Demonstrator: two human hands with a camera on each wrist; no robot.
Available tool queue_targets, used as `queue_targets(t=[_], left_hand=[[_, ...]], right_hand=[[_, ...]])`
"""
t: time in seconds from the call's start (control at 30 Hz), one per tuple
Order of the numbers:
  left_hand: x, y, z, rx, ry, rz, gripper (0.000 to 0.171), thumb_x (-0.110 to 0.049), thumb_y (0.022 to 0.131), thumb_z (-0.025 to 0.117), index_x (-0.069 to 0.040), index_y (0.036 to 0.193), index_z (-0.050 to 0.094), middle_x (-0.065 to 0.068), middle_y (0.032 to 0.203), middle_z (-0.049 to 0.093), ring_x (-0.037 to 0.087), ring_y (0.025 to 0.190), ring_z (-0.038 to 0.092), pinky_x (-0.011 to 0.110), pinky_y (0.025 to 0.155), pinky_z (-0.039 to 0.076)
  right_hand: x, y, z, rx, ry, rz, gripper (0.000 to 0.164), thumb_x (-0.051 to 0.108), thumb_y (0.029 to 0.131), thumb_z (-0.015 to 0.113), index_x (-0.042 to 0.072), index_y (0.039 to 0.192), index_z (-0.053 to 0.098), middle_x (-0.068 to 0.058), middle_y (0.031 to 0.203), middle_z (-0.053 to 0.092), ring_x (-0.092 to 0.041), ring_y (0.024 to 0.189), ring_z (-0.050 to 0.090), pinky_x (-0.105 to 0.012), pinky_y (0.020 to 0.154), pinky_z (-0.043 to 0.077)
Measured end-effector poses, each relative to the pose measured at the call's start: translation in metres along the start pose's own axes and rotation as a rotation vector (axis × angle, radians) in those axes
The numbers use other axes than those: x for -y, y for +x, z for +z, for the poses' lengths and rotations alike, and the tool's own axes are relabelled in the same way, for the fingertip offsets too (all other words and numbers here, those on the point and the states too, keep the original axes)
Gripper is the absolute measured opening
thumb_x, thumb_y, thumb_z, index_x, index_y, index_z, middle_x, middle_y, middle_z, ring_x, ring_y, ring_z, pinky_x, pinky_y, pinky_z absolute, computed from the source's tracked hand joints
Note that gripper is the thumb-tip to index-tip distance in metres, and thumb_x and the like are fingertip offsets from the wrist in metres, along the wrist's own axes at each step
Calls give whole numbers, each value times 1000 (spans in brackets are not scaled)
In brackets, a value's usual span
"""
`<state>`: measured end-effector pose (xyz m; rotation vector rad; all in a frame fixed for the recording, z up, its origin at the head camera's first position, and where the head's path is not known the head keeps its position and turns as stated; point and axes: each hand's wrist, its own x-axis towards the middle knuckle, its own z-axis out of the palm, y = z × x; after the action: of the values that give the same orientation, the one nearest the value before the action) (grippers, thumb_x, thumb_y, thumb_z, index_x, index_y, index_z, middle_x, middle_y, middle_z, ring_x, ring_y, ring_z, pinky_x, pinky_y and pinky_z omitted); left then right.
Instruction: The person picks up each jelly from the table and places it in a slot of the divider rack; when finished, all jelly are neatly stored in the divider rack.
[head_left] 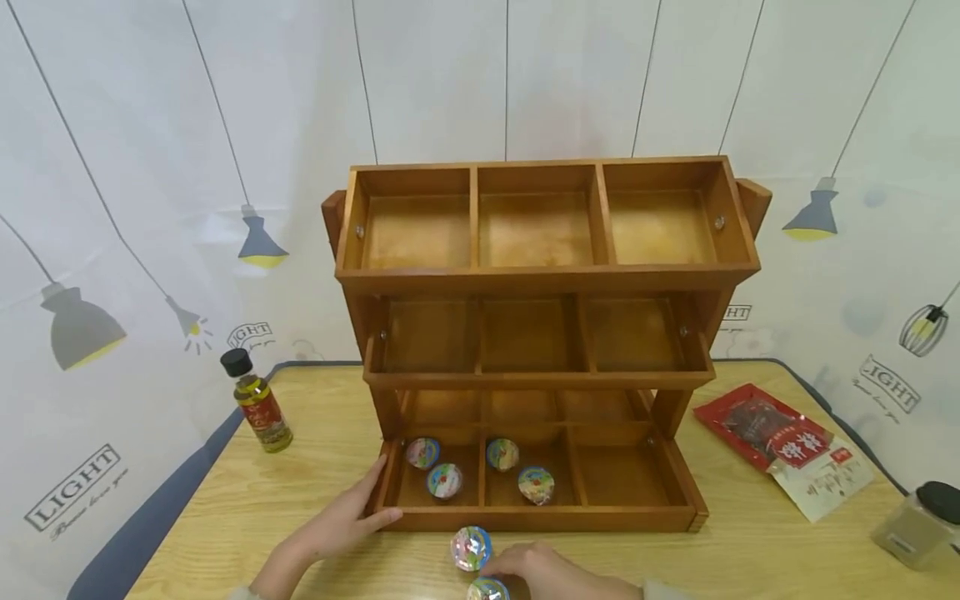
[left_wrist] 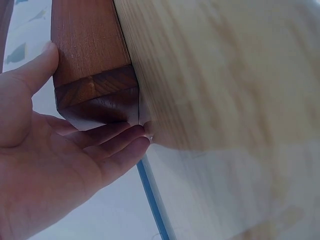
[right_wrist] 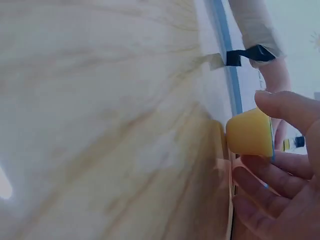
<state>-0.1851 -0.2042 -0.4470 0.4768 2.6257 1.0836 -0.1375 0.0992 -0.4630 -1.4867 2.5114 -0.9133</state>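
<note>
A brown wooden three-tier rack (head_left: 547, 521) stands on the table. My left hand (head_left: 341, 521) rests at its lower left front corner, thumb along the front board and relaxed fingers by the side. In the left wrist view the fingertips touch the wood's end (left_wrist: 97, 95). My right hand (head_left: 551, 571), in front of the rack, pinches a yellow jelly cup (right_wrist: 250, 132) between thumb and fingers; its foil lid (head_left: 487, 590) shows at the head view's bottom edge. Another jelly cup (head_left: 471, 548) sits just beyond the fingertips, close to the front board.
In the bottom tier, two jelly cups (head_left: 445, 481) lie in the left compartment and two more cups (head_left: 536, 486) in the middle one. An oil bottle (head_left: 262, 408) stands left. At the right are a red snack packet (head_left: 783, 450) and a black-lidded jar (head_left: 918, 525).
</note>
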Motion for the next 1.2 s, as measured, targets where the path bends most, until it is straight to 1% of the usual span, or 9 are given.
queue_targets(t=[0.1, 0.17, 0.27, 0.33, 0.47, 0.63, 0.77, 0.93, 1.2], left_hand=[[-1, -1, -2, 4, 2, -3, 83, -39, 88, 51, -1, 143, 2, 28, 144, 15, 45, 130, 22, 57, 103, 22], [-3, -2, -2, 5, 6, 2, 82, -39, 88, 51, -1, 142, 2, 29, 144, 15, 45, 129, 23, 58, 102, 23], [-3, -2, -2, 7, 6, 6, 82, -38, 88, 51, 0, 142, 2, 29, 144, 15, 46, 129, 24, 57, 102, 24], [-2, -2, -1, 10, 0, 6, 83, -38, 89, 51, 0, 142, 1, 29, 144, 14, 46, 129, 24, 58, 102, 24], [0, -2, -1, 10, -5, -2, 84, -39, 88, 51, -1, 142, 0, 28, 144, 14, 46, 129, 23, 58, 102, 23], [-1, 0, -2, 9, -7, -6, 84, -39, 88, 51, -1, 142, 1, 28, 144, 15, 45, 128, 25, 57, 102, 24], [-1, 0, -1, 7, -6, -8, 83, -39, 88, 52, -1, 143, 2, 28, 144, 15, 45, 129, 24, 57, 102, 24], [-1, 0, -1, 10, -10, -7, 84, -39, 88, 52, -2, 143, 1, 28, 144, 14, 46, 129, 22, 58, 102, 23], [-1, 0, -2, -2, -3, -10, 83, -39, 88, 52, -2, 143, 2, 28, 144, 16, 45, 129, 24, 57, 102, 24]], right_hand=[[-6, -2, -2, -17, 82, -44, 46, 33, 76, 69, 4, 111, 60, -6, 104, 66, -8, 96, 60, -20, 80, 49], [-7, -6, -8, -49, 170, -34, 48, 31, 76, 70, 4, 114, 57, -5, 105, 65, -5, 94, 58, -20, 76, 50], [-9, -16, -27, -145, 265, 59, 51, 31, 74, 71, 9, 117, 55, -1, 104, 63, 0, 90, 55, -20, 72, 50], [-14, -23, -45, -212, 310, 142, 51, 29, 73, 72, 9, 117, 55, -3, 102, 63, -2, 86, 56, -21, 69, 51], [-41, -34, -81, -324, 363, 318, 48, 24, 75, 71, 5, 115, 55, -10, 97, 63, -6, 79, 60, -25, 64, 53], [-83, -45, -105, -409, 199, 553, 48, 28, 73, 72, 5, 113, 58, -9, 96, 64, -8, 79, 58, -21, 62, 49], [-106, -49, -105, -375, 105, 681, 50, 29, 71, 73, 2, 111, 59, -9, 93, 64, -11, 77, 57, -21, 59, 46], [-117, -50, -98, -319, 135, 688, 56, 32, 75, 69, -3, 116, 54, -13, 98, 63, -15, 79, 59, -25, 61, 48], [-115, -50, -98, -437, 11, 748, 60, 37, 73, 71, 1, 112, 44, -14, 102, 59, -21, 87, 59, -30, 66, 49]])
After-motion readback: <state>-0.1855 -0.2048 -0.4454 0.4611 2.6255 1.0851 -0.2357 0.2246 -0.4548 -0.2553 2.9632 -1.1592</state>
